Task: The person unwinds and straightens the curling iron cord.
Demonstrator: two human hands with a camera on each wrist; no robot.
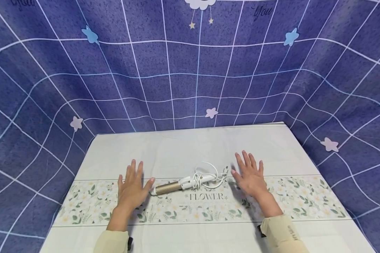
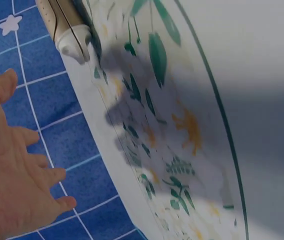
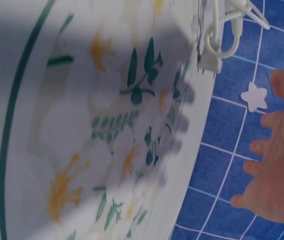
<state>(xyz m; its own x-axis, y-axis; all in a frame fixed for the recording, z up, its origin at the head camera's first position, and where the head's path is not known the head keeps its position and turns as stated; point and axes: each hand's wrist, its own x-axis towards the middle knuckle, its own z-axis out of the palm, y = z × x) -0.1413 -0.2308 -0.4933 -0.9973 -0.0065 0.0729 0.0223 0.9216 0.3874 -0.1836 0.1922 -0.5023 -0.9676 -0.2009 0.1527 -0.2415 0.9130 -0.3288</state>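
A curling iron [image 1: 168, 188] with a gold barrel and white handle lies slantwise on the table, barrel end to the left. Its white cord [image 1: 197, 179] is looped around the handle, and the plug [image 1: 225, 170] lies at the right end. My left hand [image 1: 132, 189] is spread beside the barrel tip, thumb pointing toward it. On the plug's side, my right hand [image 1: 251, 178] is spread too, thumb nearest the plug. Both hands hold nothing. In the left wrist view the barrel tip [image 2: 74, 42] shows above the thumb; the right wrist view shows the plug [image 3: 211, 61].
A white cloth [image 1: 177, 147] with a floral band and the word FLOWER covers the table. Behind and on both sides hangs a blue curtain [image 1: 183, 84] with white grid lines and stars. Light sleeves and dark wrist straps show on both arms.
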